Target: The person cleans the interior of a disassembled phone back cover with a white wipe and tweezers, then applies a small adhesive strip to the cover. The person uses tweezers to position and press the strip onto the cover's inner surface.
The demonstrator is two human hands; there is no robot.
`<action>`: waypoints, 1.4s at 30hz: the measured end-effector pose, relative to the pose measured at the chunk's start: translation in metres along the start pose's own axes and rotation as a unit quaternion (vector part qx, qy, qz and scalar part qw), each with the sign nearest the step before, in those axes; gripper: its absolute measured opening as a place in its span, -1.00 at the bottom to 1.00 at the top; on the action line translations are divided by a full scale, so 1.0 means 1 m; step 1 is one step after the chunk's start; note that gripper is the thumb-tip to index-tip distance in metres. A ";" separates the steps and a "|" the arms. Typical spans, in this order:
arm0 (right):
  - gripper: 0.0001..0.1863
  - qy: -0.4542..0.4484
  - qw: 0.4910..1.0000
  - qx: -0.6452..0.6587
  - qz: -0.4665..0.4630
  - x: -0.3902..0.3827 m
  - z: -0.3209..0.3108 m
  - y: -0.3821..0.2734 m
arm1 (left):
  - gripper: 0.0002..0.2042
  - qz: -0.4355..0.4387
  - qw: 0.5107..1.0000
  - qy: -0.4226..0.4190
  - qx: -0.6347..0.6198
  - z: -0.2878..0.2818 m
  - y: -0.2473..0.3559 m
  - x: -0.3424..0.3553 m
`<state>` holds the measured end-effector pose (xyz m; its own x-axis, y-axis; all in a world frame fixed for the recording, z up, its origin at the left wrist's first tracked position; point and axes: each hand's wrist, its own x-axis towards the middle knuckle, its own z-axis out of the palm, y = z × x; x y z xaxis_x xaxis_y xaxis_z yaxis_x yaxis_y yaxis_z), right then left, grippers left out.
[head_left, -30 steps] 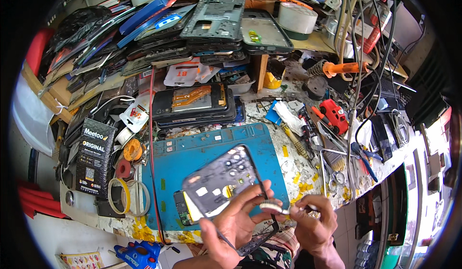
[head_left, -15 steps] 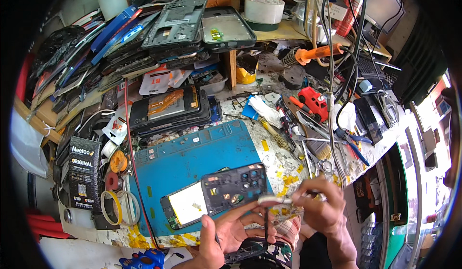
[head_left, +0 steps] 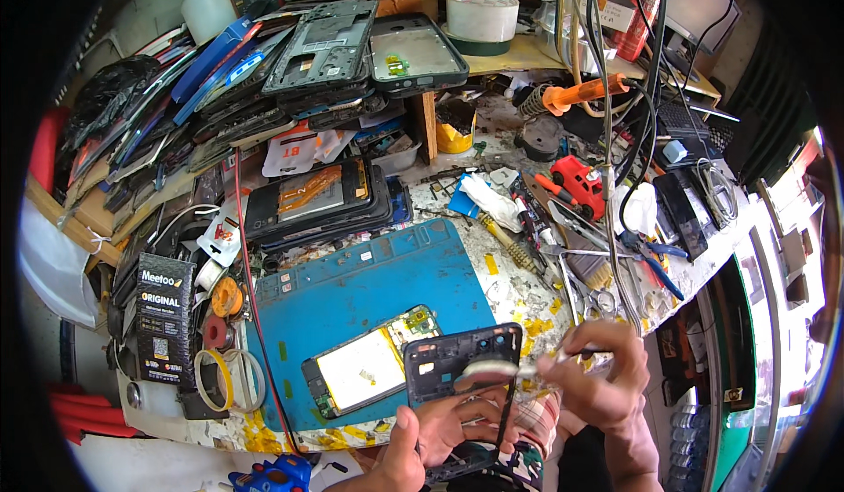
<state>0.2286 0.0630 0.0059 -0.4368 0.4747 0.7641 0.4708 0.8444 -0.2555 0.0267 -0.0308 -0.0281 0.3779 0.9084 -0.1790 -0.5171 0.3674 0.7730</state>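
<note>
- Head view, closest in: the left hand (head_left: pixel 440 430) has its fingers (head_left: pixel 475 404) wrapped around a dark phone frame (head_left: pixel 462 364), holding it up just over the near edge of the surface (head_left: pixel 527 298). If that hold gets loose, I think the frame can slip and fall off the edge.
- The right hand (head_left: pixel 598 382) has its fingers pinched shut on a thin tool (head_left: pixel 501 369) whose pale tip touches the frame. A hard push could scratch or bend the frame, or the tip could jump and poke the left hand.
- Just behind the frame, an open phone (head_left: pixel 365 371) with a bright panel lies on the blue mat (head_left: pixel 352 290). The frame hangs very near it, so a bump could knock it or hurt its little parts.
- A red wire (head_left: pixel 251 298) runs across the mat. A sleeve could catch on it and pull things along.
- Farther back, loose tools lie beside an orange soldering iron (head_left: pixel 576 96). I cannot tell if it is hot; touching it could burn.
</note>
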 end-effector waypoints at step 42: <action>-0.69 -0.091 0.992 0.062 -0.057 0.016 0.001 0.009 | 0.17 -0.012 0.998 -0.062 -0.021 -0.016 -0.004 -0.011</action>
<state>0.2247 0.0783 0.0148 -0.6183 0.4012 0.6758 0.3171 0.9142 -0.2525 0.0123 -0.0391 -0.0387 0.4810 0.8687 -0.1182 -0.5373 0.3987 0.7432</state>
